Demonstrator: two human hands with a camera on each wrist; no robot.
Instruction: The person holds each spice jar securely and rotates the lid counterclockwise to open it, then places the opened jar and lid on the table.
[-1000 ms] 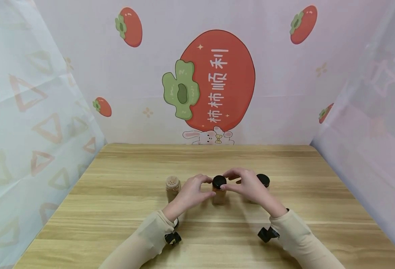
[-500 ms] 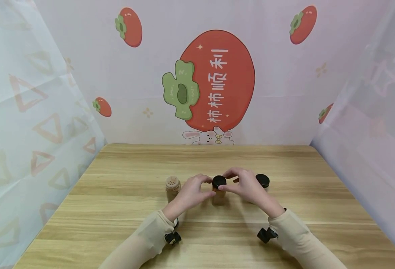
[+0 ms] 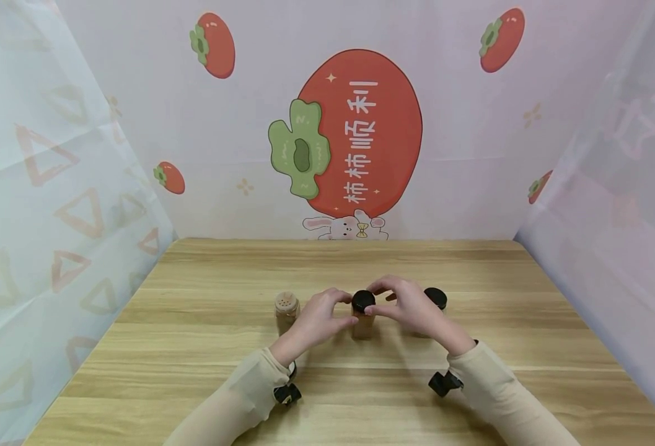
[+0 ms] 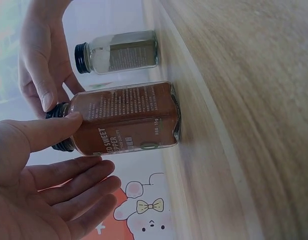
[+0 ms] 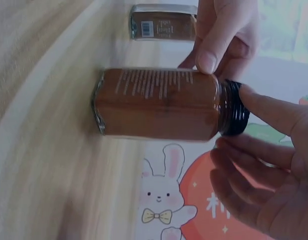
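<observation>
A glass spice jar of red-brown powder (image 4: 129, 117) stands upright on the table, its label reading in part "sweet pepper". My left hand (image 3: 318, 317) holds the upper part of the jar between thumb and fingers. On top of it sits a black screw lid (image 5: 236, 110), which my right hand (image 3: 411, 306) pinches between thumb and fingers. To the left stands another spice jar (image 3: 287, 308) without a lid, its holed shaker top showing and its lower part behind my left hand. A third jar (image 4: 126, 51), capped in black, is to the right, partly hidden by my right hand.
A small round dark-rimmed thing (image 3: 292, 370) lies half hidden by the left sleeve; its kind is unclear. Black wrist cameras (image 3: 444, 383) hang under both cuffs. Printed cloth walls (image 3: 472, 186) close off the wood-grain table (image 3: 221, 272) at the back and sides.
My right hand shifts very slightly, its fingers still at the lid, and the right cuff moves a little. The left hand and the jars stay in place.
</observation>
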